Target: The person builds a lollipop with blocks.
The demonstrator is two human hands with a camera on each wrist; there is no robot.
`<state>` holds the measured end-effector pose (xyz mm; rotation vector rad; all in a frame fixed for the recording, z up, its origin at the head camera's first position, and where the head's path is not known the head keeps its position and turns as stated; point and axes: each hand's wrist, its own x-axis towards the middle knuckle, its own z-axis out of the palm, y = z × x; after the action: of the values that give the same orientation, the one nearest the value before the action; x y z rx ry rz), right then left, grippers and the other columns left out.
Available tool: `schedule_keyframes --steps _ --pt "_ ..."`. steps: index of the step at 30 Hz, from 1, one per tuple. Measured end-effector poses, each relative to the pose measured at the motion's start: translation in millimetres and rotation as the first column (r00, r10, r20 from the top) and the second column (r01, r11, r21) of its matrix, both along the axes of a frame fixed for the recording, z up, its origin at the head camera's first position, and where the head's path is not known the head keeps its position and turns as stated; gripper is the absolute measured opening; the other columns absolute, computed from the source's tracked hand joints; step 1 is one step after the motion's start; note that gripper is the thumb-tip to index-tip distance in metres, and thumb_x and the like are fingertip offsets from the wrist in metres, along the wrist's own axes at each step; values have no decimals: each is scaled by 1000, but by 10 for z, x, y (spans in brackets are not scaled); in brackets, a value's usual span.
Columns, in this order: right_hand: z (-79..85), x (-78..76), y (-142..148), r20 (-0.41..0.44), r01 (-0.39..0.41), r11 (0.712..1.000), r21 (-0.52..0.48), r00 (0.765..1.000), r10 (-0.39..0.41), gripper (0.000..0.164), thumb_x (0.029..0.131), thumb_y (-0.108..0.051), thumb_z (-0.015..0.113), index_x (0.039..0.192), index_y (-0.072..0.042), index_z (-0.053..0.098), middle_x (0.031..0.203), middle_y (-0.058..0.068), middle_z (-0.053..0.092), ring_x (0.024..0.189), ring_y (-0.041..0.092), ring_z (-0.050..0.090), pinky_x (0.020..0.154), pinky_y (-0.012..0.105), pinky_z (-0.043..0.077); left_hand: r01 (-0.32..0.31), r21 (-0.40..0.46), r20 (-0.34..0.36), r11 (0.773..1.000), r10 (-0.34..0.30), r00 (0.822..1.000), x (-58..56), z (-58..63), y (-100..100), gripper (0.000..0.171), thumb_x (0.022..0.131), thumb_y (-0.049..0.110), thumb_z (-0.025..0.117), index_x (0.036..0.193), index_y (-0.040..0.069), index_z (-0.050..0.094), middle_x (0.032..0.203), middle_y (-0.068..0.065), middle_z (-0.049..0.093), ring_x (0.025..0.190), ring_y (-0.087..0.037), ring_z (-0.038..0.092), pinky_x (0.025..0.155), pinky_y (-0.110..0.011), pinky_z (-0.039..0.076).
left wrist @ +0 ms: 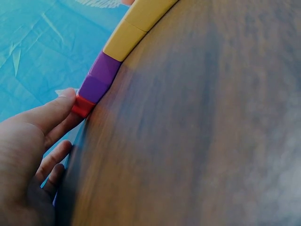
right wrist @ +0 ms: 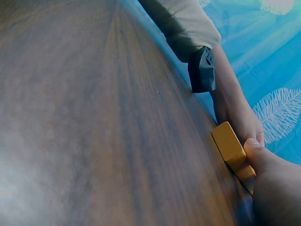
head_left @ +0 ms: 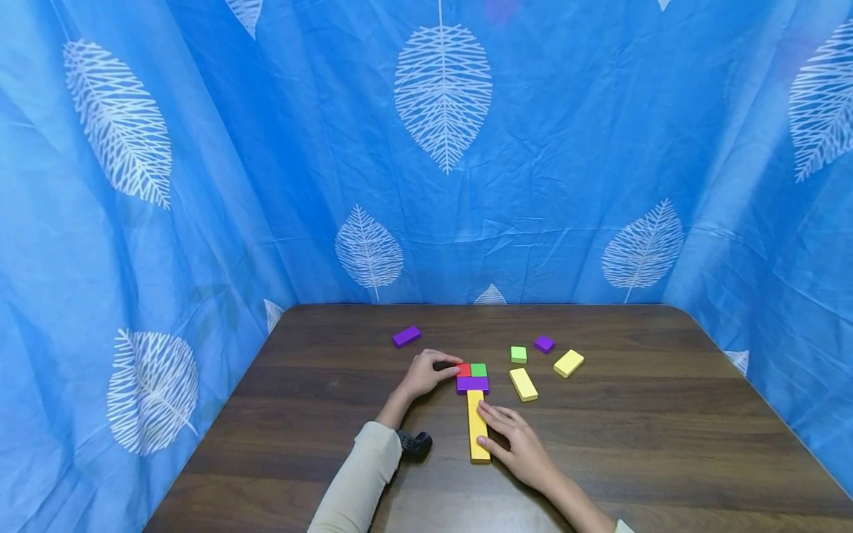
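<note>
- The left hand (head_left: 420,375) has thumb and forefinger close together on the red block (head_left: 464,369), apparently pinching it; a sideways tug there could part it from the green block (head_left: 478,369) beside it.
- Red and green lie side by side against the far edge of the long purple block (head_left: 472,384); uneven pressure from the left could turn that block and skew the pair.
- The right hand (head_left: 523,448) lies with thumb and forefinger spread along the right side of the yellow bar (head_left: 475,426), touching it rather than gripping it; its other fingers are partly hidden.
- That bar runs from the purple block's near edge towards the person, and the left wrist view shows a seam across it. Unequal pushes from thumb and forefinger could kink it at that joint.
- Nothing visible ties the pieces together, so pushing the bar hard lengthwise would probably shove the whole row across the wood-grain table (head_left: 666,444).
- If the right hand swings outward, its knuckles could knock the nearer loose yellow block (head_left: 523,385); the other yellow block (head_left: 569,363) and the light-green block (head_left: 518,354) lie farther off.
- The black wrist device (head_left: 416,446) could catch the bar if the left forearm sweeps right.
</note>
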<state>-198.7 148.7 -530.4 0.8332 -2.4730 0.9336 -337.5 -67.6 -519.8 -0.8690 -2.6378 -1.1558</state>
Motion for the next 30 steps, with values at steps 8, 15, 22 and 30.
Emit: schedule_keyframes --steps 8,15,22,30 --pt "-1 0 6 -5 11 1000 3 1000 -11 48 86 -29 66 126 -6 57 132 3 52 117 25 49 90 47 42 -24 -13 65 1000 25 998 -8 22 23 25 87 32 64 107 19 71 106 4 67 105 -16 54 95 -41 37" --pt "-7 -6 12 4 10 1000 0 1000 -10 48 86 -29 66 127 -6 57 132 3 52 117 25 49 90 48 41 -25 -3 89 1000 25 996 -17 34 21 26 87 32 64 108 19 71 107 4 67 106 -15 55 95 -40 37" --pt "-9 -1 4 7 2 1000 1 1000 -2 48 86 -30 65 127 -6 57 132 3 52 117 24 49 90 47 42 -85 118 94 989 74 993 -23 72 -84 22 87 24 66 105 14 71 103 1 67 102 -16 59 88 -35 45" --pt "-11 -5 -3 -25 -2 1000 -2 1000 2 48 85 -27 66 126 -5 57 132 5 52 116 26 49 90 47 41 -265 278 -105 924 303 947 -168 116 -351 27 80 10 71 107 5 68 107 -10 65 101 -26 59 86 -40 46"
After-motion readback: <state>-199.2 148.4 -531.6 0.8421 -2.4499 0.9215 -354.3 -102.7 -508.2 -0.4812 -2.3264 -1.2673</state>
